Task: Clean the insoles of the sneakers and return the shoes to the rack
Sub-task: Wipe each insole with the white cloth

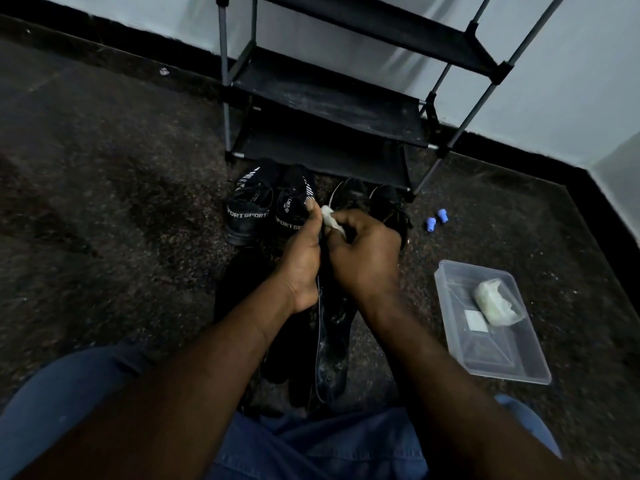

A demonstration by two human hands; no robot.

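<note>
Lower right, a clear tub (485, 351) holds a white wad (497, 301); left hand (301, 268) grips the insole (332, 341), right hand (363, 258) pinches a wipe (330, 221)

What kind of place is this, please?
Probably a room corner in a home: a black fabric-shelved shoe rack stands against the pale wall, and black lace-up sneakers sit before it on the dark speckled floor.

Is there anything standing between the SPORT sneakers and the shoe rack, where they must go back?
Nothing visible does. The SPORT sneakers stand on the floor right before the shoe rack, toes toward it. The small blue pieces and the clear plastic container lie to the right, out of that path.
</note>
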